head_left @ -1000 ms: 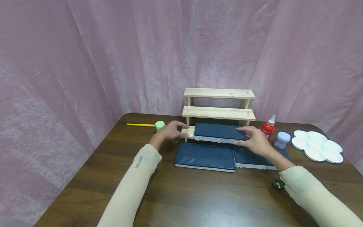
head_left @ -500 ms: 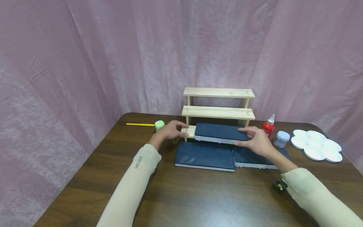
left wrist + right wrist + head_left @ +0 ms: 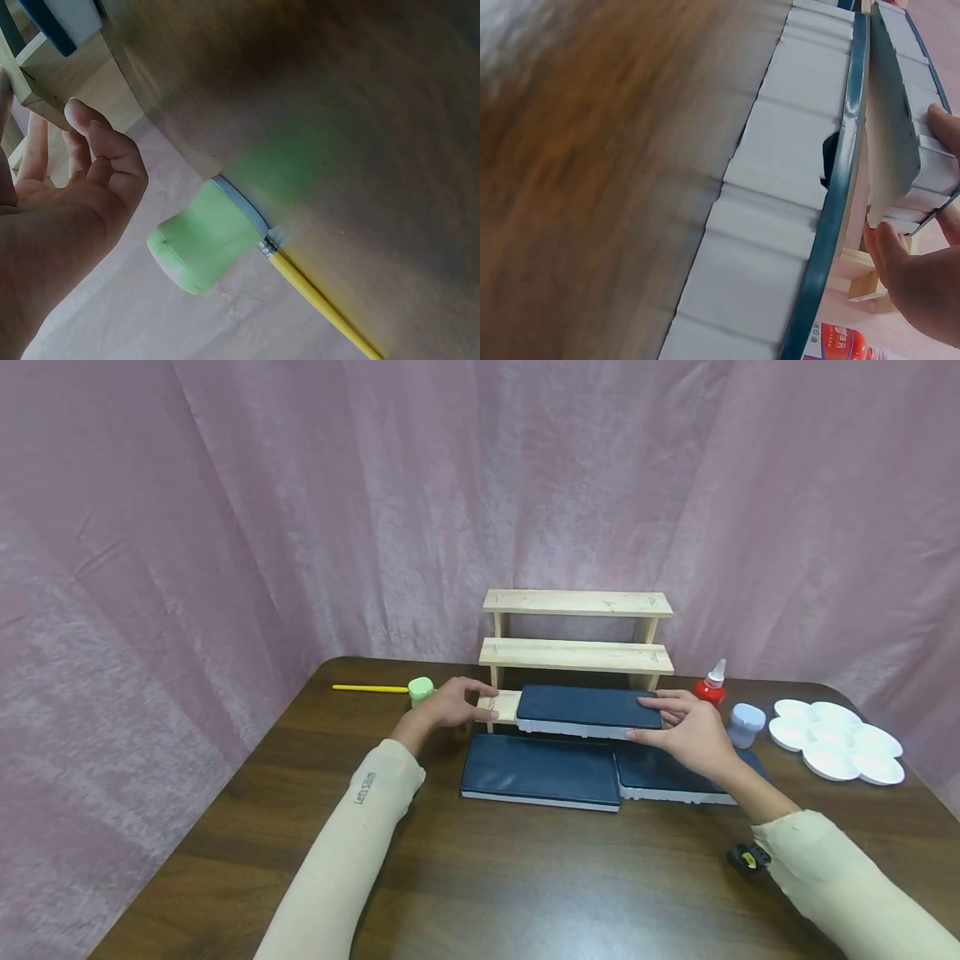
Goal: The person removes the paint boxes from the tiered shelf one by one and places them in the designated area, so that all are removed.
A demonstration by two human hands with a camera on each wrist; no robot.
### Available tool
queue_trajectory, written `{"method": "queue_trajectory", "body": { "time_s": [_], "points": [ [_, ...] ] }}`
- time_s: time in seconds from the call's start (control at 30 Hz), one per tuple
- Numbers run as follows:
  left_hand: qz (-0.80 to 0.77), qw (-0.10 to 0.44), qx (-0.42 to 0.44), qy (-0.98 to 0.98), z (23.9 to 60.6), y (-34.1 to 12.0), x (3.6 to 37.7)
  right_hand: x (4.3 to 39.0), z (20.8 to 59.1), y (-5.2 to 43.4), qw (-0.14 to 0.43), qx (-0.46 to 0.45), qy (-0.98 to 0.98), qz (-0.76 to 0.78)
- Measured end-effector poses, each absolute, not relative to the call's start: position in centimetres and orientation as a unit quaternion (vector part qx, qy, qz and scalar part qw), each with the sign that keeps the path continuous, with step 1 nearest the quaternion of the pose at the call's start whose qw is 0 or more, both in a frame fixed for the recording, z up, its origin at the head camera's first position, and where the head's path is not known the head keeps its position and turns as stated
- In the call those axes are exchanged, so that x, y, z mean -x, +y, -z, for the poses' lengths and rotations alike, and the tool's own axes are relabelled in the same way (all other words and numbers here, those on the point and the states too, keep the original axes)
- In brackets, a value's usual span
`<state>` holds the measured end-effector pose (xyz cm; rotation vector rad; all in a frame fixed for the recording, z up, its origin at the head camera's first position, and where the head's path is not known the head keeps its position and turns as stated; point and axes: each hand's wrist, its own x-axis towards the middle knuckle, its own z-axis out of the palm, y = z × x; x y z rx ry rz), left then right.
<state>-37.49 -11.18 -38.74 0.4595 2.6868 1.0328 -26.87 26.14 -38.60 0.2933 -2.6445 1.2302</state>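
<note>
A dark blue panel (image 3: 588,707) with a white ribbed underside is laid on the lowest step of a wooden stepped shelf (image 3: 576,655), which is placed near the far edge of the worktop (image 3: 480,877). The right end of this panel is gripped by the right hand (image 3: 686,732), with the fingers on top and the thumb at the front edge. The left end of the lowest step is held by the left hand (image 3: 450,703), the fingers being curled over the wood. Two more blue panels (image 3: 542,771) are laid flat on the worktop in front of the shelf. A green jar (image 3: 421,691) and a yellow stick (image 3: 370,688) are seen just beside the left hand.
</note>
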Motion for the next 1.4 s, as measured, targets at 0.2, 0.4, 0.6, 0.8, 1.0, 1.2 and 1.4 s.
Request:
{"method": "queue_trajectory", "body": {
  "time_s": [0.2, 0.4, 0.6, 0.8, 1.0, 1.2, 1.4],
  "points": [
    [-0.349, 0.113, -0.161, 0.916, 38.8, -11.2, 37.5, 26.5, 38.6, 26.4, 0.137, -0.111, -0.895, -0.409],
    [-0.345, 0.109, -0.164, 0.918, 38.8, -11.2, 37.7, 26.0, 38.4, 26.5, 0.164, -0.108, -0.899, -0.391],
    [-0.346, 0.112, -0.167, 0.917, 38.9, -11.3, 37.8, 25.5, 38.3, 26.7, 0.163, -0.112, -0.901, -0.386],
    [-0.344, 0.109, -0.164, 0.918, 38.9, -11.2, 37.8, 25.4, 38.3, 27.1, 0.164, -0.122, -0.892, -0.403],
    [-0.34, 0.11, -0.167, 0.919, 38.9, -11.2, 37.9, 24.9, 38.3, 27.5, 0.175, -0.128, -0.889, -0.403],
    [-0.334, 0.113, -0.161, 0.922, 39.0, -11.3, 37.8, 24.3, 38.2, 27.8, 0.181, -0.128, -0.886, -0.408],
    [-0.336, 0.113, -0.155, 0.922, 38.9, -11.2, 37.7, 23.7, 38.2, 28.3, 0.19, -0.127, -0.881, -0.414]
  ]
}}
